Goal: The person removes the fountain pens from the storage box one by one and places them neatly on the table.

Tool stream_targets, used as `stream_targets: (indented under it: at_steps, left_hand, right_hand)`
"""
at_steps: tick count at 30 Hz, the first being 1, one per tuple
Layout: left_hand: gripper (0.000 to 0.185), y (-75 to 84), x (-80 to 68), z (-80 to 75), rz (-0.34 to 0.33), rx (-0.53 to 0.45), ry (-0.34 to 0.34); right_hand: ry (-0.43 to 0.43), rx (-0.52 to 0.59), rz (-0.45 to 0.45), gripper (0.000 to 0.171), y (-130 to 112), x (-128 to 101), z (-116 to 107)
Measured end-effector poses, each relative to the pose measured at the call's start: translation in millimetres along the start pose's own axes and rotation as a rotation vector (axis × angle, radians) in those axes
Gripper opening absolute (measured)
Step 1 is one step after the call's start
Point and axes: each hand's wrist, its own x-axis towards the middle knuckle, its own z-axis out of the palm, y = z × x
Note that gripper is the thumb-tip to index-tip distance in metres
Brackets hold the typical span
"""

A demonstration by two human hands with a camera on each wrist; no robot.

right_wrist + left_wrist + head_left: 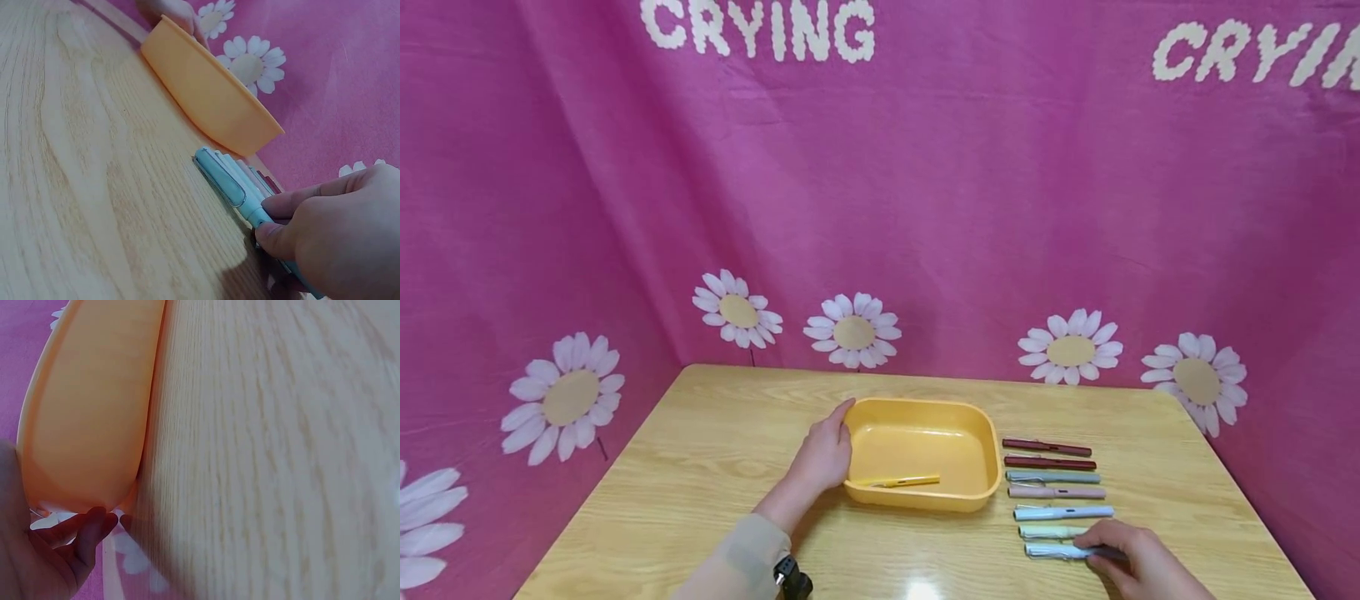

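A yellow plastic tray stands on the table with a yellow pen lying inside near its front wall. My left hand grips the tray's left end; in the left wrist view its fingers curl at the tray's end wall. To the right of the tray, several capped pens lie side by side in a row. My right hand pinches the nearest one, a light blue pen with a wire clip, between thumb and fingers. Just beyond it lies a pale green pen, partly hidden by the hand.
Farther back in the row lie a sky-blue pen, a pink pen, a grey-green pen and two dark red pens. A pink curtain with daisies hangs behind the wooden table.
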Motion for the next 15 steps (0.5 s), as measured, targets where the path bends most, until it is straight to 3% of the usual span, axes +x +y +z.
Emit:
stream_targets:
  at_steps: [7,15]
  left_hand:
    - [0.048,2.2,1.5,1.4,-0.003,-0.012,0.004]
    - [0.048,0.6,0.3,3.6,-0.001,-0.005,0.006]
  right_hand:
    - [0.032,-0.062,-0.125,0.02,8,-2,0]
    - [0.028,-0.067,-0.157,0.022,17,-3,-2]
